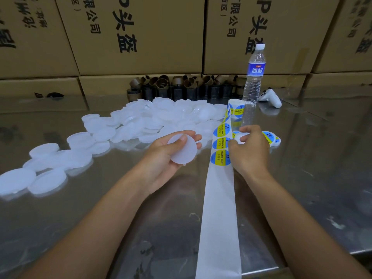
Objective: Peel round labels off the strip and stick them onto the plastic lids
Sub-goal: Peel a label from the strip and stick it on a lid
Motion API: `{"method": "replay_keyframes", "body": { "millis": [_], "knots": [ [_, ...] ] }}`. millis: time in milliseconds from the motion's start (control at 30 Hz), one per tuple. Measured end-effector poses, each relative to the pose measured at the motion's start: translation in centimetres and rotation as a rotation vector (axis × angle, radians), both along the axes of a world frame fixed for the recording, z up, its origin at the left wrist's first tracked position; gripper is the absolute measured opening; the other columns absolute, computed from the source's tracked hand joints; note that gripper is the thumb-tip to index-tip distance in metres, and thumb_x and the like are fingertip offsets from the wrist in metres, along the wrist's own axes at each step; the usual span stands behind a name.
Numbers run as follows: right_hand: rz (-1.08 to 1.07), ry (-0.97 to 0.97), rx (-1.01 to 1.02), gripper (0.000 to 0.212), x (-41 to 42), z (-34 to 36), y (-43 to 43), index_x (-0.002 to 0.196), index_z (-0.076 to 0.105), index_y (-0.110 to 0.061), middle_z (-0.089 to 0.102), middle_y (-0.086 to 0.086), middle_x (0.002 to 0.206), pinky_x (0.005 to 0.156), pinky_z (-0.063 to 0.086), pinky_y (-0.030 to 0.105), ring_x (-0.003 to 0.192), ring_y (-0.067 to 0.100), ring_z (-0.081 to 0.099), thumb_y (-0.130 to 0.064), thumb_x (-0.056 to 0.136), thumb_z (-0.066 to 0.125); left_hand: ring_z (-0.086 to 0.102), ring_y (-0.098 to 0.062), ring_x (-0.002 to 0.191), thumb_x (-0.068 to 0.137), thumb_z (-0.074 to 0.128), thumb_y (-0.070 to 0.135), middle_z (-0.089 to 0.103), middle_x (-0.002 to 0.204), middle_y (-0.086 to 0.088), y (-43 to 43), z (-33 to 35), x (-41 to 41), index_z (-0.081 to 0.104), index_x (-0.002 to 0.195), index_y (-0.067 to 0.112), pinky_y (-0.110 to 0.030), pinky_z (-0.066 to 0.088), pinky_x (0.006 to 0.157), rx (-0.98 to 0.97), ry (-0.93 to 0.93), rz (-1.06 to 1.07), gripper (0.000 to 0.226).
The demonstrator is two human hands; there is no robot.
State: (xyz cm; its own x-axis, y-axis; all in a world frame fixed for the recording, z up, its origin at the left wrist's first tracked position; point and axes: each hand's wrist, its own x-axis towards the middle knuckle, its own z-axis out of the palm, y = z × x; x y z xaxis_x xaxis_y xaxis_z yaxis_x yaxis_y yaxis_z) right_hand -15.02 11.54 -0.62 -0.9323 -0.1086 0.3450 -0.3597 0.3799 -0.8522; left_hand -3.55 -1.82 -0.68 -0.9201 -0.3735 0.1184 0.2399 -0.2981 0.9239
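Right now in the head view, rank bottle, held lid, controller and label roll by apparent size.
1. bottle
2. held lid, though it is nearer the camera, so unsure
3. controller and label roll look alike; unranked

A frosted round lid [182, 149] lies flat in the left hand [161, 160]. Just right of it, the white strip [219, 208] carries blue-yellow round labels [220, 142]. The right hand [248, 152] pinches its edge. Loose lids [141, 119] are heaped beyond both hands.
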Motion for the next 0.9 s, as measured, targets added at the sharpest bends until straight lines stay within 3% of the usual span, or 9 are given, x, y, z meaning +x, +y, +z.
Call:
{"method": "replay_keyframes", "body": {
  "millis": [167, 367, 433, 500, 633, 767, 833, 900],
  "knots": [
    [0.028, -0.033, 0.137, 0.039, 0.2, -0.4, -0.1, 0.12, 0.043, -0.008, 0.052, 0.012, 0.119, 0.073, 0.032, 0.028, 0.102, 0.028, 0.05, -0.013, 0.085, 0.06, 0.072, -0.024, 0.091, 0.097, 0.044, 0.007, 0.075, 0.098, -0.005, 0.2, 0.2, 0.2, 0.063, 0.106, 0.009, -0.03, 0.059, 0.074, 0.02, 0.013, -0.024, 0.02],
    [0.193, -0.391, -0.172, 0.056, -0.1, 0.3, -0.3, 0.137, 0.041, -0.011, 0.056, 0.008, 0.119, 0.076, 0.044, 0.027, 0.097, 0.021, 0.055, -0.011, 0.086, 0.063, 0.072, -0.022, 0.082, 0.096, 0.049, 0.007, 0.074, 0.087, -0.004, 0.0, -0.1, 0.1, 0.065, 0.101, 0.011, -0.031, 0.059, 0.067, -0.011, -0.054, 0.034, 0.017],
    [0.215, -0.43, -0.264, 0.058, -0.1, 0.4, -0.3, 0.136, 0.043, -0.012, 0.057, 0.009, 0.124, 0.088, 0.049, 0.034, 0.104, 0.025, 0.059, -0.011, 0.084, 0.068, 0.072, -0.02, 0.081, 0.095, 0.052, 0.01, 0.074, 0.086, -0.003, 0.0, -0.2, -0.1, 0.066, 0.101, 0.012, -0.03, 0.059, 0.065, -0.026, -0.081, 0.06, 0.015],
    [0.232, -0.468, -0.334, 0.056, 0.0, 0.6, -0.3, 0.133, 0.046, -0.011, 0.058, 0.012, 0.125, 0.097, 0.048, 0.042, 0.108, 0.028, 0.06, -0.01, 0.082, 0.07, 0.071, -0.018, 0.08, 0.094, 0.055, 0.013, 0.074, 0.086, -0.002, 0.0, -0.4, -0.2, 0.066, 0.1, 0.013, -0.029, 0.059, 0.064, -0.047, -0.109, 0.07, 0.013],
    [0.308, -0.525, -0.423, 0.044, 0.1, 0.9, -0.4, 0.123, 0.052, -0.015, 0.059, 0.014, 0.124, 0.098, 0.047, 0.046, 0.109, 0.028, 0.061, -0.008, 0.082, 0.068, 0.071, -0.017, 0.081, 0.091, 0.058, 0.019, 0.074, 0.091, -0.002, 0.5, -0.5, -0.1, 0.067, 0.101, 0.012, -0.032, 0.06, 0.071, -0.106, -0.148, -0.009, 0.015],
    [0.412, -0.523, -0.446, 0.03, 0.4, 1.0, -0.6, 0.109, 0.054, -0.015, 0.065, 0.014, 0.115, 0.098, 0.047, 0.045, 0.106, 0.029, 0.063, -0.006, 0.084, 0.066, 0.071, -0.012, 0.085, 0.091, 0.057, 0.023, 0.075, 0.097, -0.002, 0.7, -0.3, 0.1, 0.071, 0.1, 0.013, -0.023, 0.056, 0.066, -0.134, -0.151, -0.087, 0.019],
    [0.47, -0.489, -0.432, 0.024, 0.7, 1.0, -0.6, 0.105, 0.055, -0.013, 0.067, 0.013, 0.105, 0.093, 0.051, 0.04, 0.095, 0.026, 0.066, -0.005, 0.084, 0.066, 0.07, -0.014, 0.086, 0.087, 0.061, 0.024, 0.074, 0.1, -0.005, 0.7, -0.3, 0.1, 0.071, 0.102, 0.011, -0.025, 0.057, 0.069, -0.145, -0.163, -0.071, 0.022],
    [0.517, -0.405, -0.379, 0.019, 1.0, 0.9, -0.6, 0.095, 0.055, -0.016, 0.068, 0.01, 0.094, 0.077, 0.053, 0.032, 0.079, 0.018, 0.066, -0.005, 0.085, 0.066, 0.069, -0.017, 0.085, 0.082, 0.065, 0.022, 0.073, 0.1, -0.008, 0.7, -0.4, 0.1, 0.069, 0.104, 0.009, -0.029, 0.059, 0.073, -0.14, -0.181, -0.029, 0.026]
  ]
}}
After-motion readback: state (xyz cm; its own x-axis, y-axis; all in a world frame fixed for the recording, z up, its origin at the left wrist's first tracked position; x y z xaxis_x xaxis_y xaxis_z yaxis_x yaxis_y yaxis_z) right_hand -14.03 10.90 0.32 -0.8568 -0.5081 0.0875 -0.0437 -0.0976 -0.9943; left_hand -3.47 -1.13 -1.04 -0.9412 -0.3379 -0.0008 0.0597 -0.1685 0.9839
